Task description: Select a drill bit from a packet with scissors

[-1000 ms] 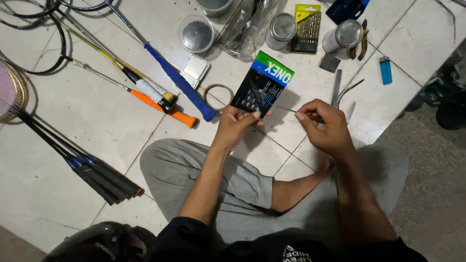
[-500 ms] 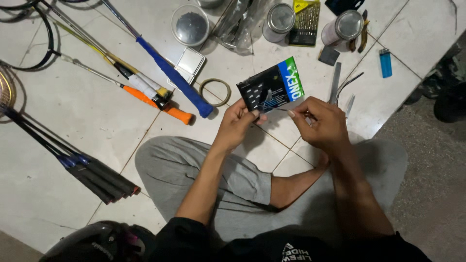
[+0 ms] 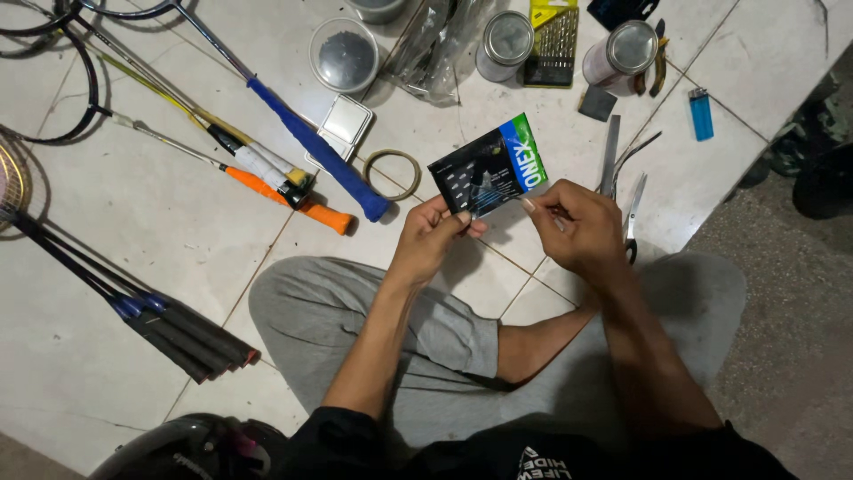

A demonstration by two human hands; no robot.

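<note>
— What are the hands doing?

— The left hand point(image 3: 433, 233) pinches the lower edge of a small flat packet point(image 3: 488, 167), black with a blue and green band along one side, thumb and fingers closed on it. The packet is held up above the tiled floor point(image 3: 133, 231), tilted, just in front of the person's crossed legs in grey shorts point(image 3: 400, 329).

— And the right hand?

— The right hand point(image 3: 576, 224) is curled narrow, fingertips pressed together right beside the packet's lower right corner. Something thin seems to be nipped between them, but it is too small to tell what.

— What lies around them?

— Just past the right hand, on the floor, a pair of scissors point(image 3: 633, 209) and a slim metal tool point(image 3: 609, 156). Further out, a blue lighter point(image 3: 700, 113), two round tins point(image 3: 506, 43) with shiny lids, and a yellow and black case of drill bits point(image 3: 554, 40). A loop of string point(image 3: 392, 173) lies near the packet's left side, next to a small square box point(image 3: 342, 127) and a clear round tub point(image 3: 345, 53).

— And on the left?

— Racket handles: one blue grip point(image 3: 315, 147), one orange grip point(image 3: 293, 200), one white, and a bundle of dark handles point(image 3: 173, 329) lower down, well apart from the hands.
</note>
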